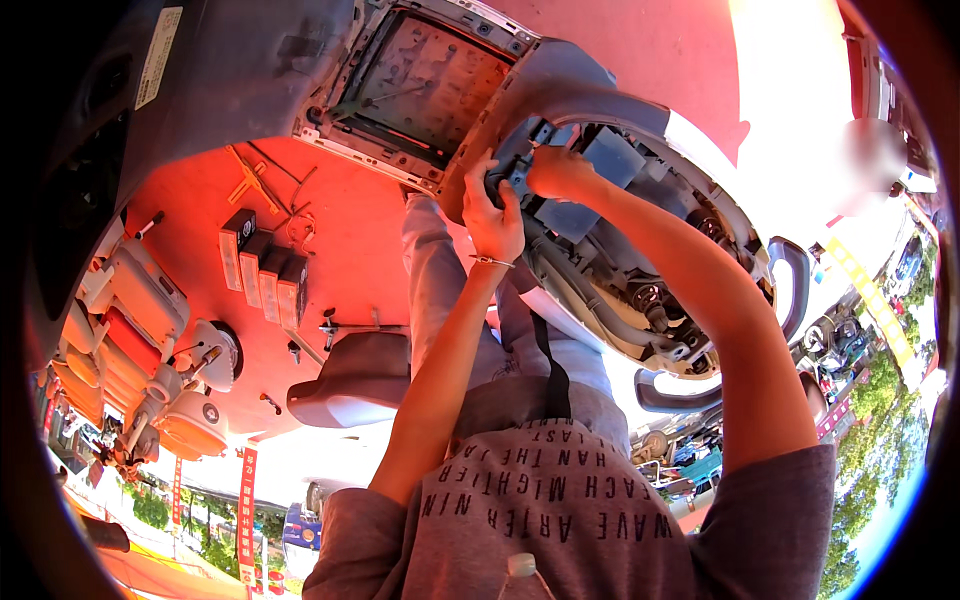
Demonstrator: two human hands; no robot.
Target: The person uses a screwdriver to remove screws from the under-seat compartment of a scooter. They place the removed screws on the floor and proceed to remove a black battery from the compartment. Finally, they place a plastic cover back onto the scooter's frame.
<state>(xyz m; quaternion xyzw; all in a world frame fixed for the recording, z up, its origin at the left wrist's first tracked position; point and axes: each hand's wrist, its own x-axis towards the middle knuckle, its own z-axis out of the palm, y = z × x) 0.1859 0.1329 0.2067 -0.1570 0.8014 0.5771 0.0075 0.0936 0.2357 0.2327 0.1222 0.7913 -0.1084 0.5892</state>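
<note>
In front of me is a vehicle with an open compartment (640, 250) full of dark parts, hoses and a coil spring (648, 298). My left hand (493, 222) is at the compartment's near left edge, its fingers and thumb curled round a dark rounded part (497, 178). Just to the right, my right hand (560, 172) is closed in a fist beside a blue-grey box (612, 158); what its fingers hold is hidden. To the left of both hands lies a rectangular metal frame (365, 155) round a dirty sunken panel (430, 85).
Several dark boxes (260, 270) stand in a row on the red floor (200, 190). A yellow tool (250, 185), cables and a long-handled tool (360, 326) lie near them. A dark curved cover (350, 380) rests beside my legs. Orange-and-white scooters (190, 425) stand at the left.
</note>
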